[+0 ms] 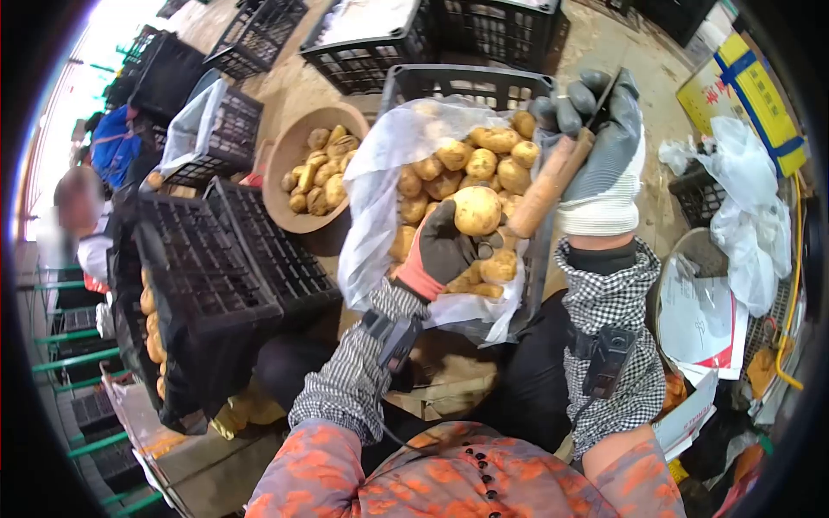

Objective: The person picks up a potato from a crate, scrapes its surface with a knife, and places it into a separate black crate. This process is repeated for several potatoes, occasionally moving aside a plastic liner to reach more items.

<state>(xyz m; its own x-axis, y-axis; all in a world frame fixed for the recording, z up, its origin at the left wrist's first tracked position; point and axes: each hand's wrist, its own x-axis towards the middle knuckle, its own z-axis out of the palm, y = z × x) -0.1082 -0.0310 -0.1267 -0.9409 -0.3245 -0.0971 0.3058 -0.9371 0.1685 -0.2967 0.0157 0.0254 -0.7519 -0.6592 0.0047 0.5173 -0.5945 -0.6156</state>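
My left hand point(442, 250), in a dark glove with a pink cuff, grips a large pale potato point(477, 211) from below and the left. It is held over a black crate point(471, 76) lined with a thin white plastic sheet point(367, 194) and filled with potatoes point(484, 164). My right hand point(604, 142), in a grey-coated glove with a white knit cuff, is closed around a knife-like tool point(553, 183) at the crate's right edge. Its thick wooden handle points down toward the potatoes, and a thin dark blade sticks up between thumb and fingers.
A brown bowl point(278, 205) of potatoes stands left of the crate. Black crates point(233, 250) are stacked farther left, near another person point(91, 224). More crates point(363, 60) stand behind. At the right are plastic bags point(747, 216) and a yellow box point(751, 95).
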